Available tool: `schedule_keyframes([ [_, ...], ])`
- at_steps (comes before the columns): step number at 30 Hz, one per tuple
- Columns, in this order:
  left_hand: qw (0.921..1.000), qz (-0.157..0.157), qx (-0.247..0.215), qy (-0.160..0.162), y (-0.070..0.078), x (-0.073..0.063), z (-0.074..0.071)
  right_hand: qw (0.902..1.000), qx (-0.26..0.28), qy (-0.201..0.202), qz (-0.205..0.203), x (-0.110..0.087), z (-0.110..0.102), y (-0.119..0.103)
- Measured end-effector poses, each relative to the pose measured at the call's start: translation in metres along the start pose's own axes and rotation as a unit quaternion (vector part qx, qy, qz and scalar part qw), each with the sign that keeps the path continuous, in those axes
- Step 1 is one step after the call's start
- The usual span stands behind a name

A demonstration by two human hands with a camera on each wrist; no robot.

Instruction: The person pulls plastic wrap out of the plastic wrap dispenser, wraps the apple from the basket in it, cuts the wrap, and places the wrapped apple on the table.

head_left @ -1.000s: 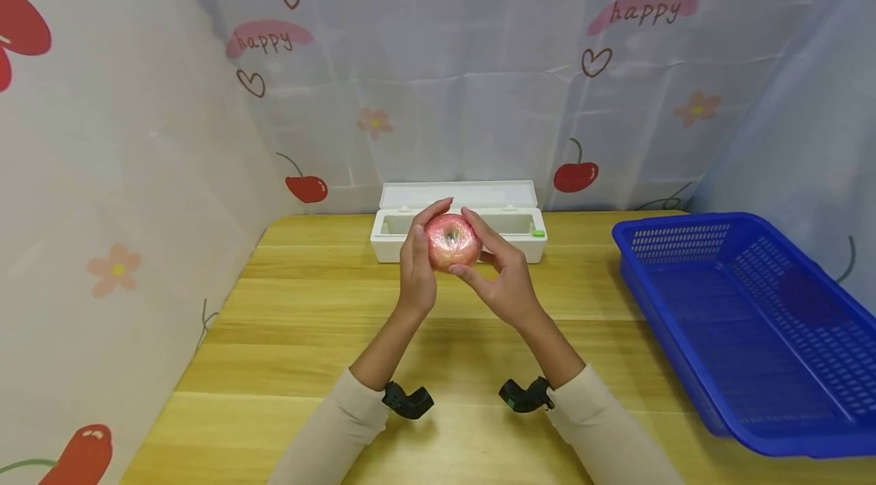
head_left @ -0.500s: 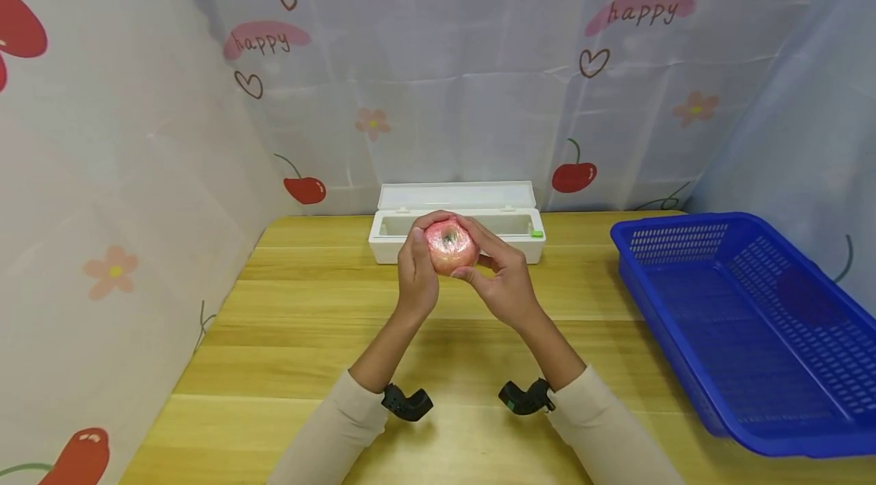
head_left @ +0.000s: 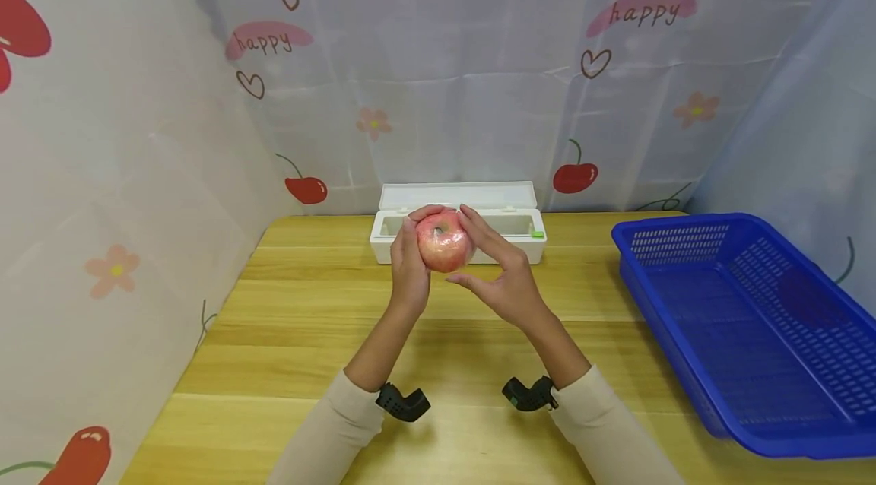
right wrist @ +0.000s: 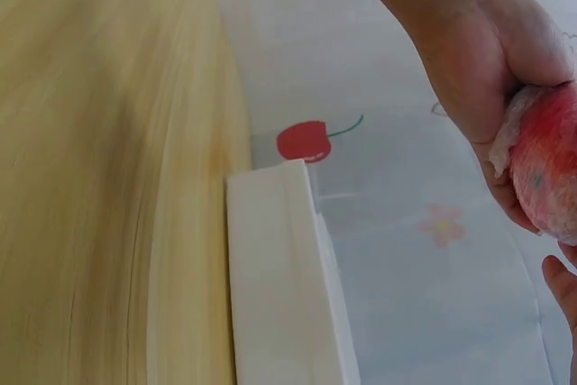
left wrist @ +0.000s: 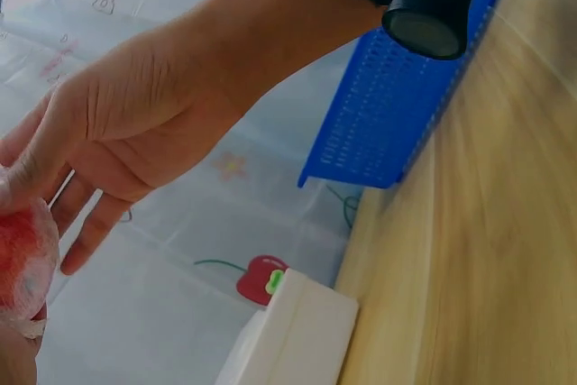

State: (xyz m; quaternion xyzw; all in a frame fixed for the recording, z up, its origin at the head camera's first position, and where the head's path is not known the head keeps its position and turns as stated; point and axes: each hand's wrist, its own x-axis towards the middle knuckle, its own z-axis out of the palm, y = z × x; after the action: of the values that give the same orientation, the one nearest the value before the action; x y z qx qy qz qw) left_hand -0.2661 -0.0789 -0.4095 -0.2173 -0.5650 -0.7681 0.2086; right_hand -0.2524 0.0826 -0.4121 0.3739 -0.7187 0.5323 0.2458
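An apple (head_left: 445, 242) wrapped in clear plastic film is held above the table, its stem end turned toward the head camera. My left hand (head_left: 411, 264) grips it from the left, and loose film (right wrist: 501, 146) bunches near that palm in the right wrist view. On the other side, my right hand (head_left: 506, 280) has its fingers extended along the apple's upper right, while its thumb stands apart below. Behind the hands, a long white box (head_left: 523, 251) stands with its lid (head_left: 458, 194) raised and a green piece (head_left: 537, 234) at its right end.
A blue perforated plastic basket (head_left: 667, 333) stands on the right of the wooden table (head_left: 328, 348). Patterned curtains (head_left: 465, 120) enclose the back and both sides. Black wrist cameras (head_left: 404, 403) are strapped to both forearms.
The apple has turned in the hands, bringing its stem up and left, and shifted slightly left with the left hand. The right thumb has come away from the apple.
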Motion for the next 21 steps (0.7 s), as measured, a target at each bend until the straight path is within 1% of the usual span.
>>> schedule_keyframes([
  [4, 0.9998, -0.007, 0.015, -0.006, 0.0013, -0.0002, 0.0004, 0.9991, -0.022, 0.012, -0.036, -0.0015, 0.0025, 0.0023],
  [9, 0.9986, -0.004, 0.051, -0.012, 0.0002, -0.0014, 0.0002, 0.9969, -0.033, 0.035, -0.063, -0.0032, 0.0043, 0.0023],
  [12, 0.9985, -0.005, 0.053, -0.012, -0.0014, -0.0017, -0.0005, 0.9965, -0.033, 0.037, -0.068, -0.0031, 0.0043, 0.0021],
  [15, 0.9989, 0.001, 0.044, -0.016, -0.0023, -0.0014, -0.0014, 0.9969, -0.032, 0.033, -0.064, -0.0028, 0.0036, 0.0024],
  [19, 0.9989, 0.020, 0.025, -0.033, -0.0015, 0.0007, -0.0018, 0.9979, -0.027, 0.021, -0.055, -0.0022, 0.0018, 0.0032],
  [21, 0.9986, 0.028, 0.024, -0.039, -0.0012, 0.0021, -0.0022, 0.9979, -0.033, 0.015, -0.053, -0.0018, 0.0010, 0.0031],
])
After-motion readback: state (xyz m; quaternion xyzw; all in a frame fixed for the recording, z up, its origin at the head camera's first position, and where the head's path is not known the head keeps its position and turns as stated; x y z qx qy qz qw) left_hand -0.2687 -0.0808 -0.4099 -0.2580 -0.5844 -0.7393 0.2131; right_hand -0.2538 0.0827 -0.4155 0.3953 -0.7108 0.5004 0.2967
